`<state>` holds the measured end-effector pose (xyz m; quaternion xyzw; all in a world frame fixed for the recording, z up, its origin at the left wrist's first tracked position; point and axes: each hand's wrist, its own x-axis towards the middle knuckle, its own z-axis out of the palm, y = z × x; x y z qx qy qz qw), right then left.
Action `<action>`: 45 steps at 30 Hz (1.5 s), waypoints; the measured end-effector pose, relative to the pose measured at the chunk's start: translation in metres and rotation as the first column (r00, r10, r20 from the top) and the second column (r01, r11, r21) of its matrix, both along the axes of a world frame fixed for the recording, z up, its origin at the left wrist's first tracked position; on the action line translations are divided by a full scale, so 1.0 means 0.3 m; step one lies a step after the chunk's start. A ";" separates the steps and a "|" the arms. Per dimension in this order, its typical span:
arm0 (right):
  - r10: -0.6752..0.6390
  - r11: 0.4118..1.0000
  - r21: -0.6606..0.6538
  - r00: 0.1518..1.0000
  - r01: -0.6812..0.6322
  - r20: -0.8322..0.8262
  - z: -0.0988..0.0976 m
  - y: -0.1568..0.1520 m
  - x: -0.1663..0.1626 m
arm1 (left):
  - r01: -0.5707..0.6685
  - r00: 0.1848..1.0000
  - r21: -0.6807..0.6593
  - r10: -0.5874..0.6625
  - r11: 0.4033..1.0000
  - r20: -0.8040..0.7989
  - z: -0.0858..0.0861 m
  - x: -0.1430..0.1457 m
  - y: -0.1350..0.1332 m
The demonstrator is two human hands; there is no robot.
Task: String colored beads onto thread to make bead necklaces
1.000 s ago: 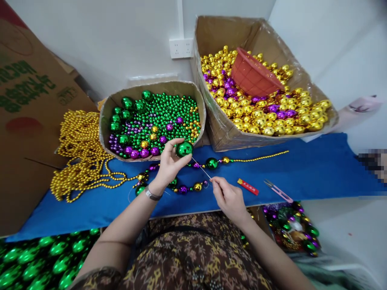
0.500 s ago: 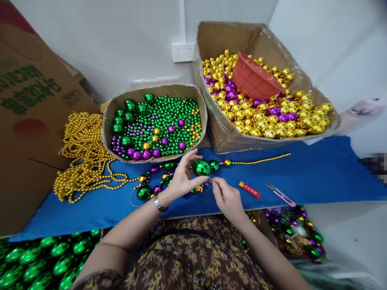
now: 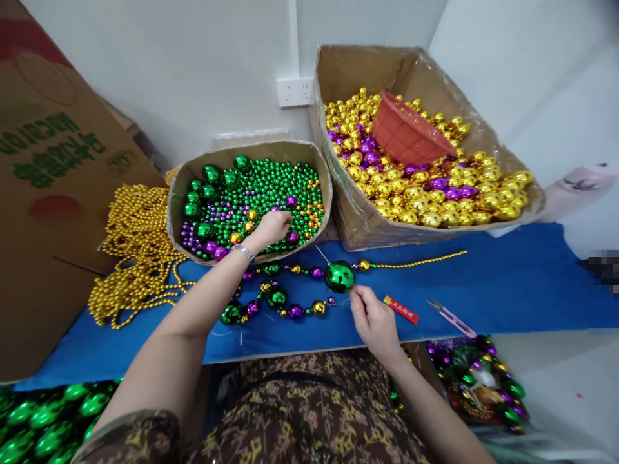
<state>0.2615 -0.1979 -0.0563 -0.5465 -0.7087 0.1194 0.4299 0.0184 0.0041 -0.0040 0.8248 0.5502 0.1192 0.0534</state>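
My left hand [image 3: 271,227] reaches into the low cardboard box [image 3: 174,193] of green, purple and gold beads, fingers curled down among the beads; what they grip is hidden. My right hand [image 3: 374,319] pinches a thin needle [image 3: 322,254] with a big green ball [image 3: 339,276] threaded on it. The ball sits at the end of a bead string [image 3: 285,303] of green, purple and gold balls lying on the blue cloth [image 3: 507,283].
A large carton [image 3: 348,219] of gold and purple balls with an orange basket [image 3: 406,129] stands at the back right. Gold bead chains [image 3: 130,251] pile at the left. A red lighter [image 3: 401,309] and pink snips [image 3: 447,316] lie right of my hand.
My left hand let go of the big green ball and moved up into the bead box. The ball slid along the needle toward my right hand.
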 end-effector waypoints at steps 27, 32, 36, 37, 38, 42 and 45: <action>-0.045 0.999 -0.002 0.999 0.045 0.001 0.008 0.007 0.005 | 0.463 0.068 -0.458 0.485 0.759 0.872 0.065 0.123 -0.217; -0.030 0.999 0.022 0.999 0.029 0.017 0.008 0.005 -0.009 | 0.523 -0.016 -0.482 0.574 0.703 0.819 0.057 0.121 -0.285; -0.031 0.999 0.028 0.999 0.030 0.025 0.007 0.003 -0.008 | 0.533 -0.022 -0.499 0.601 0.683 0.799 0.054 0.132 -0.300; -0.027 0.999 0.028 0.999 0.026 0.028 0.006 0.003 -0.007 | 0.534 -0.019 -0.500 0.602 0.682 0.799 0.055 0.134 -0.303; -0.023 0.999 0.029 0.999 0.022 0.031 0.005 0.003 -0.006 | 0.534 -0.014 -0.502 0.600 0.681 0.800 0.055 0.135 -0.305; -0.020 0.999 0.050 0.998 0.017 0.063 -0.011 0.009 -0.001 | 0.495 0.041 -0.496 0.551 0.713 0.833 0.052 0.136 -0.318; -0.035 0.998 0.051 0.992 0.029 0.120 -0.049 0.018 0.006 | 0.426 0.177 -0.456 0.422 0.781 0.889 0.026 0.149 -0.338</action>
